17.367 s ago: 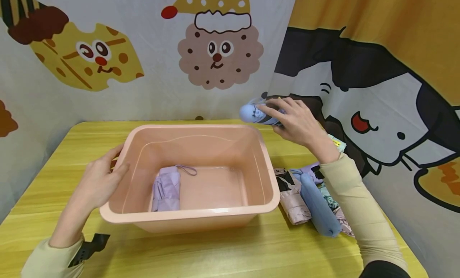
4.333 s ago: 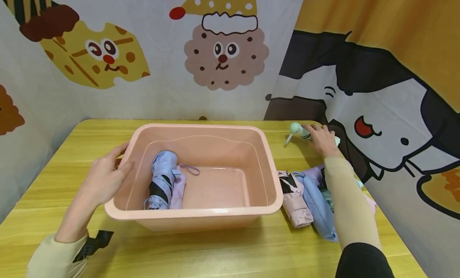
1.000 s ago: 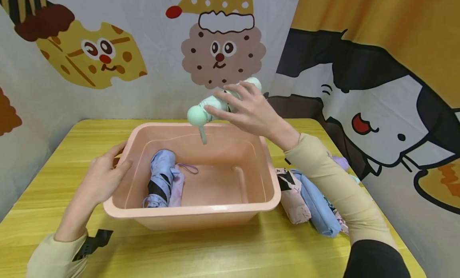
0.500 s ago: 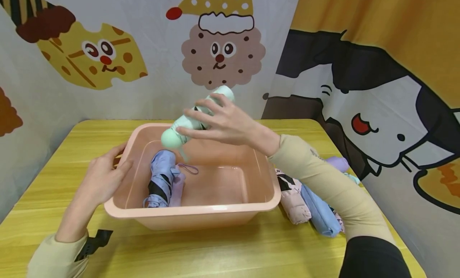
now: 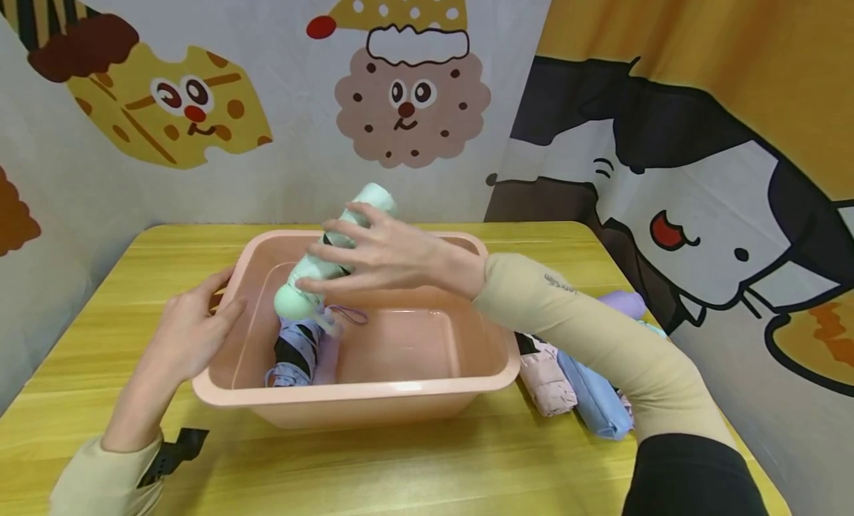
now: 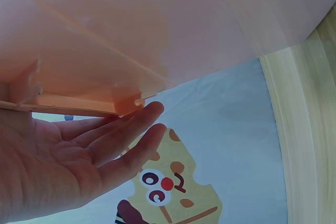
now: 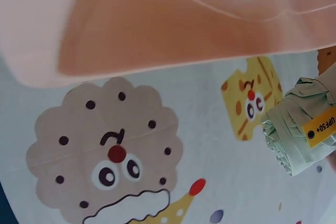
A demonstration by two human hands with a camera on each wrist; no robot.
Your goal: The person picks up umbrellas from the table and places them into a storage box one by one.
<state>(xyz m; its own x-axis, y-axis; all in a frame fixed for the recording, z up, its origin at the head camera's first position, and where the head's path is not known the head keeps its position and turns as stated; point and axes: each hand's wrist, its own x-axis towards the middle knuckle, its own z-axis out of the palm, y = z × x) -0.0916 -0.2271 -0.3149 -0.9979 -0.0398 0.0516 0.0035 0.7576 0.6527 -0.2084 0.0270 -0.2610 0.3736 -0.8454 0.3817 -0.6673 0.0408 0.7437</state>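
In the head view my right hand (image 5: 373,256) grips a mint-green folded umbrella (image 5: 312,268), tilted over the left part of a peach plastic basin (image 5: 400,388). Its round handle end points down toward a blue folded umbrella (image 5: 297,351) lying in the basin. Beside the blue one lies a lilac folded umbrella (image 5: 328,356), partly hidden, its wrist loop showing. The right wrist view shows the mint umbrella's pleated end (image 7: 299,124) with a yellow UPF50+ label. My left hand (image 5: 193,327) holds the basin's left rim, thumb on top and fingers (image 6: 123,135) beneath the edge.
Right of the basin, several folded umbrellas lie on the yellow wooden table (image 5: 373,471): a pink one (image 5: 548,382), a blue one (image 5: 597,397) and a purple one (image 5: 623,303), partly covered by my right sleeve (image 5: 600,345). A cartoon-printed cloth (image 5: 287,197) hangs behind the table.
The blue umbrella came to lie in the basin beside the lilac one. My right hand picked up the mint umbrella at the right, then carried it left and down. My left hand stays.
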